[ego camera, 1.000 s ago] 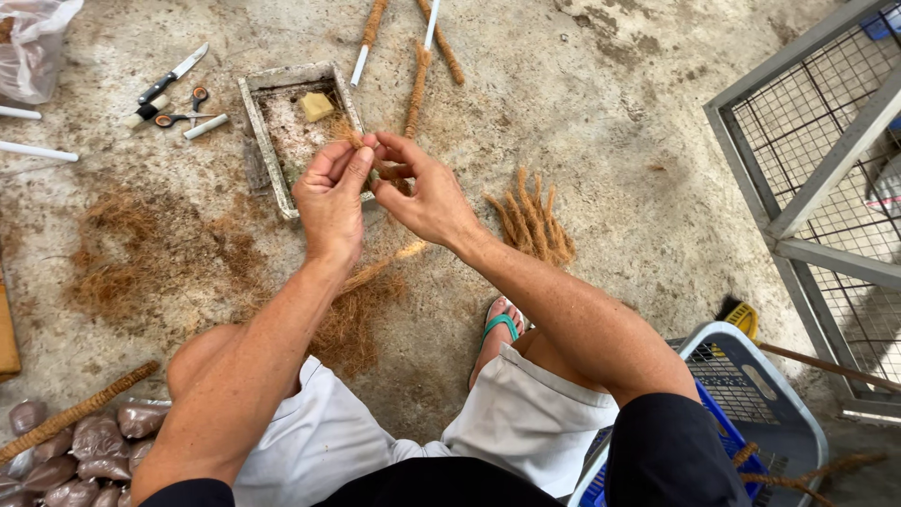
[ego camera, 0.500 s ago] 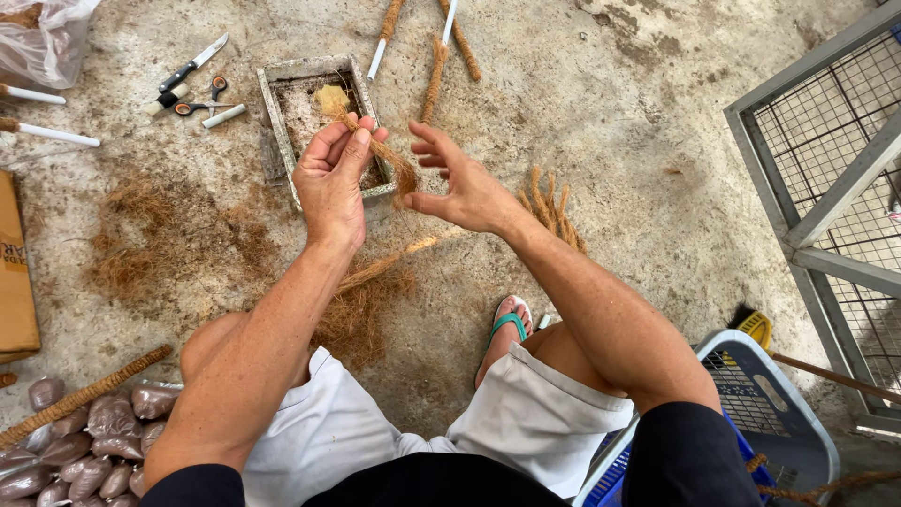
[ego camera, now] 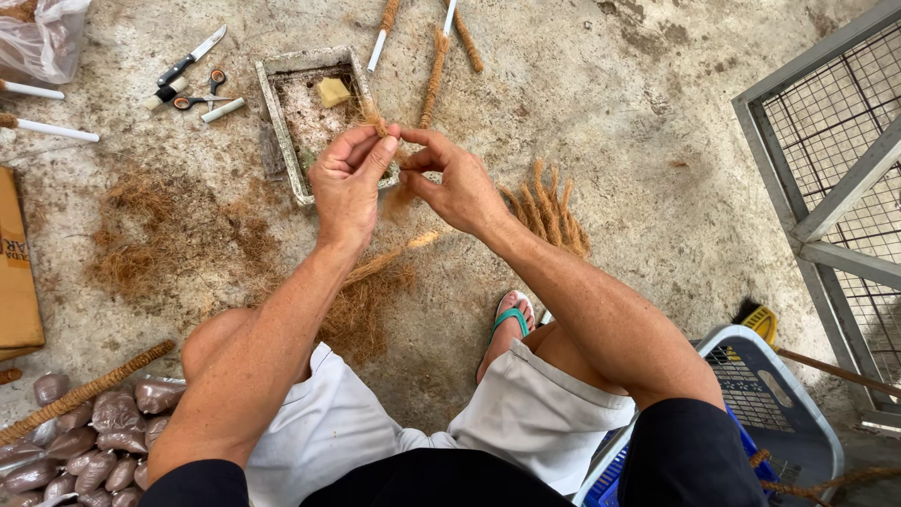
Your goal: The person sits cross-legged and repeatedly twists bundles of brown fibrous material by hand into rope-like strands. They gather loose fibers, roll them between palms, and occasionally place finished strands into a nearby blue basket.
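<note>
Keep your left hand (ego camera: 349,178) pinched tight on the coconut fibre tuft (ego camera: 377,120) above the shallow tray (ego camera: 278,122) while your right hand (ego camera: 457,180), fingertips closed on its lower strands, twists evenly without slack.

Bare concrete floor (ego camera: 657,160) lies open right of the hands. A shallow tray (ego camera: 282,122) sits just beyond them; a wire cage (ego camera: 826,160) blocks the far right, tools (ego camera: 192,80) the upper left.
</note>
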